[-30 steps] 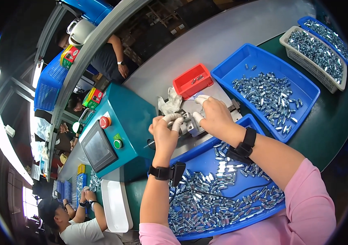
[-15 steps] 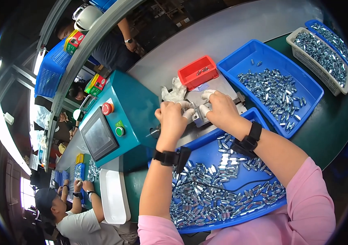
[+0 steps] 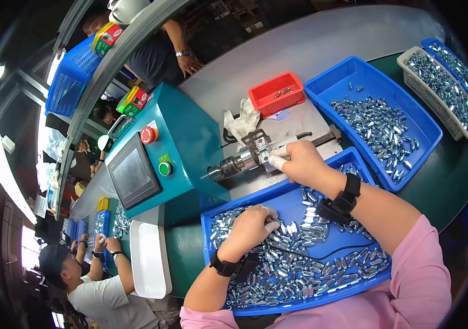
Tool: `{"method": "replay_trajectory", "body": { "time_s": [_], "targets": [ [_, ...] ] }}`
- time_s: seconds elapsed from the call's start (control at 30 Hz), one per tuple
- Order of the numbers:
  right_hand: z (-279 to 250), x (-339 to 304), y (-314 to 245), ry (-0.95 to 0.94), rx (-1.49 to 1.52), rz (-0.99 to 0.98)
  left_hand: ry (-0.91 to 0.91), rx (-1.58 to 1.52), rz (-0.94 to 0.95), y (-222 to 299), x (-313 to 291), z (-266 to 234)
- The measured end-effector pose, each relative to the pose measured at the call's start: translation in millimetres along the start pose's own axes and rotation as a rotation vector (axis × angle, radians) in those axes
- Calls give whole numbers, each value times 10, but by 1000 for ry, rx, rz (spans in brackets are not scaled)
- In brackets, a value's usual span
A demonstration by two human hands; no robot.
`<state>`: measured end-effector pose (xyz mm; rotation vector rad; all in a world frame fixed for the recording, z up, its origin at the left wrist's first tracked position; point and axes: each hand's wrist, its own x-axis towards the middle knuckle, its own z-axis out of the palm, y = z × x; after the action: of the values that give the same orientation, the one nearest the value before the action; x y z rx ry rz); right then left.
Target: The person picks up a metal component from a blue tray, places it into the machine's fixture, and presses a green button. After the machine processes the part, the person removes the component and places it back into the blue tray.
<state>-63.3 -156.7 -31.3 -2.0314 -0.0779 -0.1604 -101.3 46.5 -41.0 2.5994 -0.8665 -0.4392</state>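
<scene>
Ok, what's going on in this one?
A person works with both hands beside a teal machine. The right hand has its fingers at the metal fixture; whether it grips a part is unclear. The left hand is down among small metal parts in the near blue tray. A red bin sits beyond the fixture.

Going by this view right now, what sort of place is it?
Probably a factory workshop: a teal machine with a screen, a blue tray of metal parts, and a co-worker on the left.
</scene>
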Motion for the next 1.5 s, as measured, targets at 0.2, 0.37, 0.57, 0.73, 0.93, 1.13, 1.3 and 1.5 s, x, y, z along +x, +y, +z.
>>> {"method": "replay_trajectory", "body": {
  "time_s": [0.2, 0.37, 0.57, 0.73, 0.93, 1.13, 1.3, 1.5],
  "targets": [
    [121, -79, 25, -100, 315, 82, 110, 3, 68, 18, -8, 22],
    [144, -122, 10, -136, 372, 130, 127, -62, 38, 137, -22, -54],
    [233, -157, 81, -125, 379, 104, 197, -104, 74, 161, -26, -80],
    [235, -146, 86, -127, 377, 92, 256, -91, 100, 117, -18, -53],
    [116, -34, 120, -130, 349, 74, 318, -115, 112, 14, 8, -7],
    [46, 59, 24, -55, 137, -16, 401, -130, 120, -121, -12, 8],
    [-77, 197, -290, -105, -169, 109, 394, -158, 114, -154, 13, 27],
    [70, 352, -399, 180, -892, -199, 403, -135, 106, -191, 43, 119]
  ]
}}
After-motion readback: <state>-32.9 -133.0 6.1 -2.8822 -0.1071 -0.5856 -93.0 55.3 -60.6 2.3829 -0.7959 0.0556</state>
